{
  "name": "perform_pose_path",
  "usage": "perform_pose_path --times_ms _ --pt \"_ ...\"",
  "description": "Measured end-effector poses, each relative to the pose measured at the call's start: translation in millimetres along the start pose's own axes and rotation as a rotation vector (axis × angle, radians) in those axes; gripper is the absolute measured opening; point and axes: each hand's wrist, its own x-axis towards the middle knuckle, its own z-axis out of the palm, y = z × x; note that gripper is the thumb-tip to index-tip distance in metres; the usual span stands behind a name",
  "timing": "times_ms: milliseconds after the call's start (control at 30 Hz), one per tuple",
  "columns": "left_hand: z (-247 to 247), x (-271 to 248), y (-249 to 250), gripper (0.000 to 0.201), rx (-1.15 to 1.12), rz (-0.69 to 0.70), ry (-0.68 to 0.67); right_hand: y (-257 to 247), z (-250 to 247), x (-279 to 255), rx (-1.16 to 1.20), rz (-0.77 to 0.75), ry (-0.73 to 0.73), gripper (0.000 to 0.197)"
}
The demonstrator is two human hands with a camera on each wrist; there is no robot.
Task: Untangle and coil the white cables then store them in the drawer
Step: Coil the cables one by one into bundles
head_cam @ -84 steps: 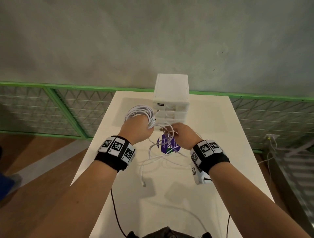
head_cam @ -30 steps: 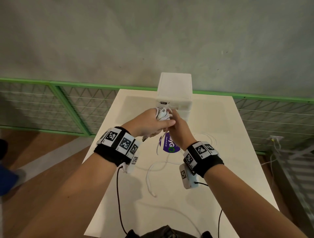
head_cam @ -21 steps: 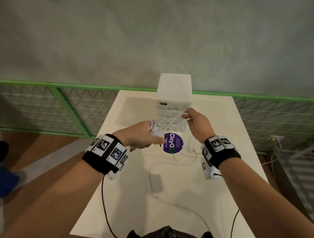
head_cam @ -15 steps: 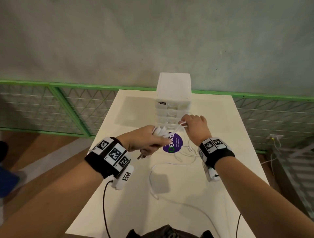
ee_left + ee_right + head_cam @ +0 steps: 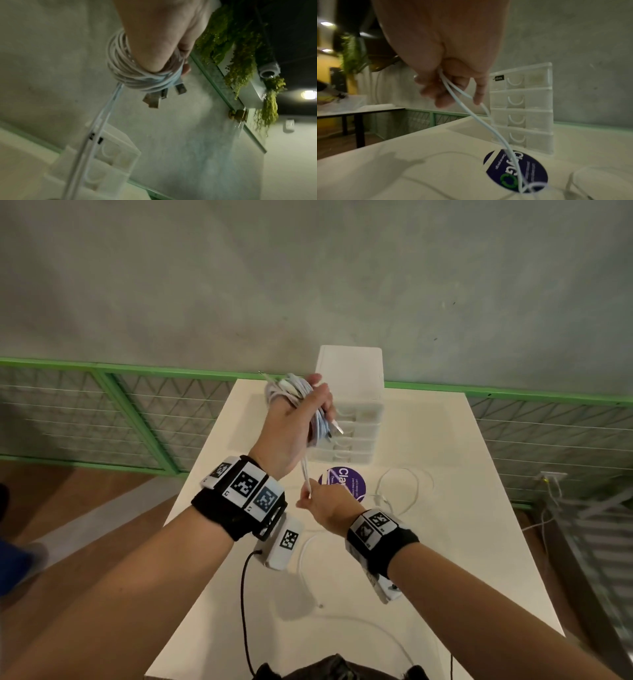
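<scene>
My left hand [image 5: 299, 419] is raised in front of the white drawer unit [image 5: 349, 412] and grips a coil of white cables [image 5: 291, 388] wound around its fingers. In the left wrist view the coil [image 5: 135, 75] shows several USB plugs [image 5: 154, 98] sticking out. Two strands [image 5: 306, 474] run down from the coil to my right hand [image 5: 322, 503], which pinches them just above the table. The right wrist view shows those strands [image 5: 458, 100] passing through the fingers [image 5: 443, 97] and trailing onto the table [image 5: 402, 155]. All drawers of the unit [image 5: 522, 108] look shut.
A round purple sticker [image 5: 346, 482] lies on the white table [image 5: 479, 542] before the drawers. A loose white cable loop [image 5: 407, 487] rests to its right, another strand [image 5: 308, 570] near the front. A green mesh railing [image 5: 102, 412] runs behind the table.
My left hand has risen with the coil, now in front of the drawer unit. My right hand has dropped from beside the drawers to below the left wrist, pulling the strands straight.
</scene>
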Motion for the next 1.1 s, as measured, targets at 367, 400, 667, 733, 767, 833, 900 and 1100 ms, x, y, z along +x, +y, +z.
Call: perform_pose_path --times_ms 367,400,667,733,767,833,900,1100 --pt "-55.0 16.2 -14.6 0.038 1.445 0.151 0.045 5.1 -52.1 -10.5 -0.035 -0.383 0.321 0.018" --pt "-58.7 15.3 -19.5 0.039 1.516 0.034 -0.06 9.2 -58.2 -7.0 -0.062 -0.406 0.348 0.019" --pt "-41.5 -2.2 -27.9 0.052 1.757 -0.21 -0.36 54.0 -62.6 2.3 -0.314 -0.362 0.297 0.038" --pt "-45.7 -1.5 -27.5 0.045 1.757 -0.166 -0.288 68.9 -50.3 -2.4 -0.261 -0.296 0.311 0.025" --pt "-49.3 -1.3 -25.8 0.041 1.706 -0.139 -0.24 74.9 -44.5 -5.9 -0.213 -0.247 0.314 0.02" --pt "-53.8 -1.1 -21.0 0.039 1.577 -0.108 -0.145 83.4 -34.4 -12.5 -0.135 -0.174 0.287 0.019" --pt "-57.8 1.4 -18.3 0.039 1.419 -0.163 -0.074 85.4 -26.7 -19.4 -0.072 -0.116 0.258 0.019" --pt "-52.1 -2.5 -8.1 0.033 0.934 -0.428 -0.161 81.2 -27.5 -18.5 0.024 0.085 0.299 0.02"
